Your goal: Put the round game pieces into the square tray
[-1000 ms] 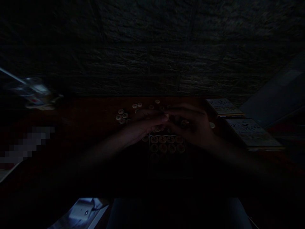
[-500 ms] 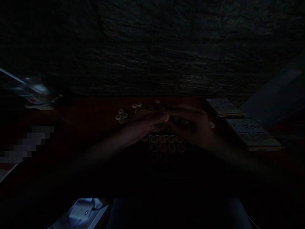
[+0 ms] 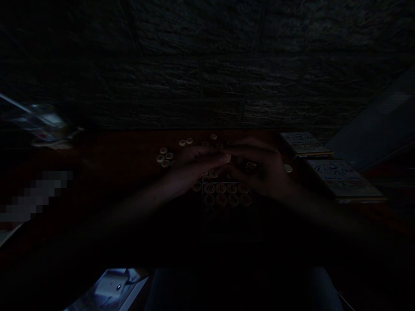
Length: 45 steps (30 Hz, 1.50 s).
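Note:
In the dim head view both hands meet over the middle of a dark table. My left hand (image 3: 201,162) reaches in from the left, its thumb and fingers pinching a pale round Chinese chess piece (image 3: 228,158). My right hand (image 3: 264,166) is curled from the other side, its fingertips close against the same piece. Inside its curve shows another pale piece (image 3: 251,164); whether it is gripped or lies beyond is too dark to tell. Just below the hands, a box (image 3: 202,216) has rows of marked chess pieces (image 3: 221,188) in it; its near part is lost in shadow.
Loose chess pieces (image 3: 164,150) lie left of and behind the hands, and one piece (image 3: 288,168) lies to the right. Two flat boxes (image 3: 343,179) with writing sit at the right. A clear cup with a straw (image 3: 48,125) stands far left. A stone wall (image 3: 207,82) rises behind the table.
The hands stay nearly in place, with the left fingers shifting slightly around the piece. Nothing else has visibly moved beyond a slight camera shift.

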{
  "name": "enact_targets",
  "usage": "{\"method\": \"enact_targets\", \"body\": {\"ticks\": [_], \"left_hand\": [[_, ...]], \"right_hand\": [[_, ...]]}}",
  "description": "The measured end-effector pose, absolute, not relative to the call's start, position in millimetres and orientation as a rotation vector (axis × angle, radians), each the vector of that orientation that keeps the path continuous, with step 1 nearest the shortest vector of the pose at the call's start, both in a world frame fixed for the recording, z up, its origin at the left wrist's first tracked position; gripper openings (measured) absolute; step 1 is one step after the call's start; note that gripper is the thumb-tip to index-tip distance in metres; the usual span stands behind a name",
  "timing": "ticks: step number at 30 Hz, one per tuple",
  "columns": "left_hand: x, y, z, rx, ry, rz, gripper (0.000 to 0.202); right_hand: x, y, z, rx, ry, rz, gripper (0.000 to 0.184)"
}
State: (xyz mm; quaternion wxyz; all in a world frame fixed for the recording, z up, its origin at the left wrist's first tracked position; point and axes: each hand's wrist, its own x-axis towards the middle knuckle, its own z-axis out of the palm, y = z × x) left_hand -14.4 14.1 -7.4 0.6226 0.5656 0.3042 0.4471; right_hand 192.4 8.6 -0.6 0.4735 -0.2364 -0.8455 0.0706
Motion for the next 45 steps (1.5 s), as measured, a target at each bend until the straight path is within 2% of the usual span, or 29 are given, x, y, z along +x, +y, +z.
{"method": "enact_targets", "body": {"ticks": [5, 16, 24, 34, 45], "left_hand": [[-16, 16, -11, 1.347, 0.738, 1.053, 0.024], [-13, 9, -8, 1.622, 0.804, 1.165, 0.029], [-12, 4, -6, 1.938, 0.882, 1.232, 0.025], [-15, 7, -6, 1.839, 0.922, 1.283, 0.023], [-14, 4, -7, 1.828, 0.895, 1.187, 0.032]], "right_hand": [[192, 9, -3, -0.663, -2.041, 0.236, 0.039], [189, 8, -4, -0.885, -1.889, 0.490, 0.025], [184, 9, -6, -0.925, -1.758, 0.801, 0.033], [185, 7, -6, -0.875, -1.764, 0.877, 0.020], [181, 6, -2, -0.894, -1.664, 0.993, 0.024]]}}
